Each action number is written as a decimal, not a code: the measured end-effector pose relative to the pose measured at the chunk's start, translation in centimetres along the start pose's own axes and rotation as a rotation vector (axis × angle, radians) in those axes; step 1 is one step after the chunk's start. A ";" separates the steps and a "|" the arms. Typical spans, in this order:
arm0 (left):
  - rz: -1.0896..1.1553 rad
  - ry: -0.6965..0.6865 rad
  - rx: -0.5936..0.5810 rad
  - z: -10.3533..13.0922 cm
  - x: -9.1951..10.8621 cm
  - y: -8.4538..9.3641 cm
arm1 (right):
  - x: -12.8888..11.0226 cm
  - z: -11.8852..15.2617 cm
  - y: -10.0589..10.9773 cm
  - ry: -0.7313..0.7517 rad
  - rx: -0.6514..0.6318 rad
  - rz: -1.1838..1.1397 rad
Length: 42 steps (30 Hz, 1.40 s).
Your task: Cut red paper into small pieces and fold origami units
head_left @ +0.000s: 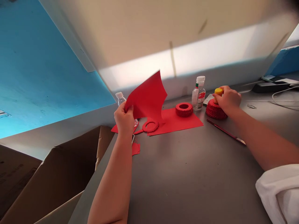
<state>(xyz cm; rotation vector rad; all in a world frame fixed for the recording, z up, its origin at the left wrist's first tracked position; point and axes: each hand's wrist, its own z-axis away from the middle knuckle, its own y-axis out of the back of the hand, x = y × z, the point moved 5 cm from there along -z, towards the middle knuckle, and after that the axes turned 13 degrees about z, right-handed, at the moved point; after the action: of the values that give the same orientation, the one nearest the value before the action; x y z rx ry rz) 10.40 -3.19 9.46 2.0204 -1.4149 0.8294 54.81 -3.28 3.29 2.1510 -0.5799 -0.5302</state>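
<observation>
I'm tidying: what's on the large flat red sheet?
On the flat sheet are a thick ring and a thinner ring overlapping its left end. Its back left part is hidden behind the raised sheet.

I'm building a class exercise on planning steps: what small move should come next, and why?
Probably the left hand should lower the red sheet onto the grey tabletop: the sheet is bent and held up by one side, while the right hand grasps the yellow-topped item at the ridged red stack.
</observation>
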 end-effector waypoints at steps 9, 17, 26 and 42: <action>0.081 0.021 0.028 -0.2 -0.3 0.5 | -4.2 2.8 0.2 0.151 0.041 -0.356; 0.422 0.203 0.096 -0.4 -1.1 1.2 | -5.4 3.8 -4.6 0.169 -0.099 -0.295; 0.650 0.658 0.070 0.9 -2.5 0.7 | -4.3 6.1 0.4 0.306 -0.134 -0.170; 0.396 1.177 -0.344 15.8 -5.9 1.6 | 8.0 12.2 -1.2 0.525 -0.372 -0.003</action>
<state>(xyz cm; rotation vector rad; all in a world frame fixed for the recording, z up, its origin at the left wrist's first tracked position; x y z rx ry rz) 10.16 -11.41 -5.38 0.6837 -1.0830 1.4624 54.73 -14.59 -5.98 1.8273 -0.1673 -0.0516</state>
